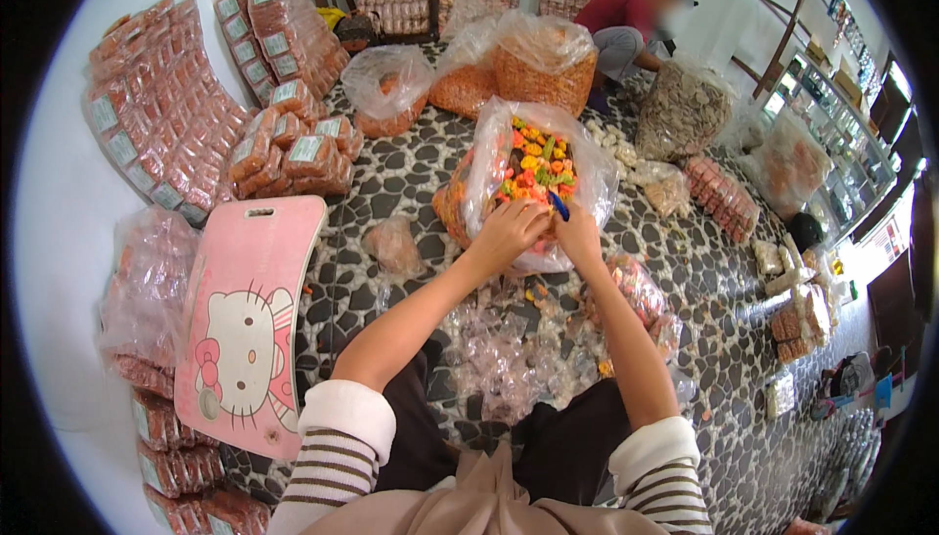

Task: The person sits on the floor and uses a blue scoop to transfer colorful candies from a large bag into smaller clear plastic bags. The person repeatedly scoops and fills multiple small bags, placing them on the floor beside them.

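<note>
A large open plastic bag [606,173] holds many small red, orange, yellow and green pieces [536,154] in front of me. My left hand [518,227] is at the bag's near side with fingers curled; what it grips is too small to make out. Beside it, my right hand [572,234] is closed on a slim blue object [559,205], perhaps a cutting tool, tilted over the pieces. Crumpled clear plastic [494,359] lies on the pebble-patterned floor [342,242] between my knees.
Stacked packs [152,114] line the left wall beside a pink board [240,310]. Large filled bags [533,70] stand ahead; a co-worker [626,22] crouches behind them. More bags [685,105], small packs [719,198] and a glass cabinet [817,124] are at right.
</note>
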Motion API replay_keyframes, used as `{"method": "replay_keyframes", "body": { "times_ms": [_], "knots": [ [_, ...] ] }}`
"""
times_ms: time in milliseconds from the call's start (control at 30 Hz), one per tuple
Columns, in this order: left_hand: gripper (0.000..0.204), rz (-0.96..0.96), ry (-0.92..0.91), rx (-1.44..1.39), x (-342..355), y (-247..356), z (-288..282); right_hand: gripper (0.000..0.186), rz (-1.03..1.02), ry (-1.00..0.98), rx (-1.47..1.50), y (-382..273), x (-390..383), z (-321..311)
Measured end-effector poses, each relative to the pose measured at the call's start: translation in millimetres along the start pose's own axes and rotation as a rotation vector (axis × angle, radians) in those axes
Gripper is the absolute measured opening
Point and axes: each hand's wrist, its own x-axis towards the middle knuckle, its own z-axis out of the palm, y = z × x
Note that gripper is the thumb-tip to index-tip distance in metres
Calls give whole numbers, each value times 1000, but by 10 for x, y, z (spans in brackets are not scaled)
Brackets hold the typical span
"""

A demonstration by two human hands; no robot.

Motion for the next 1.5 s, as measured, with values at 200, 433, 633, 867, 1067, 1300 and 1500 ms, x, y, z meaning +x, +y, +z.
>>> {"method": "replay_keyframes", "body": {
  "times_ms": [200,433,633,867,1067,1300,1500],
  "knots": [
    [22,13,-105,144,-11,-189,162,20,-99,32,-111,54,103,136],
    [26,-89,-178,-26,-63,-213,449,20,-45,13,72,480,356,340],
    [32,-230,-101,-243,-41,-215,545,22,130,-34,334,628,476,417],
    [28,-796,-84,-578,-17,-278,661,20,441,-303,715,492,576,150],
    [37,-1177,74,-1103,-94,-452,713,24,295,-386,793,322,512,31],
    [42,-998,101,-745,-85,-438,747,15,91,-3,387,384,587,194],
    [33,-1093,85,-719,-49,-386,658,25,173,-184,456,304,605,278]
  ]
}}
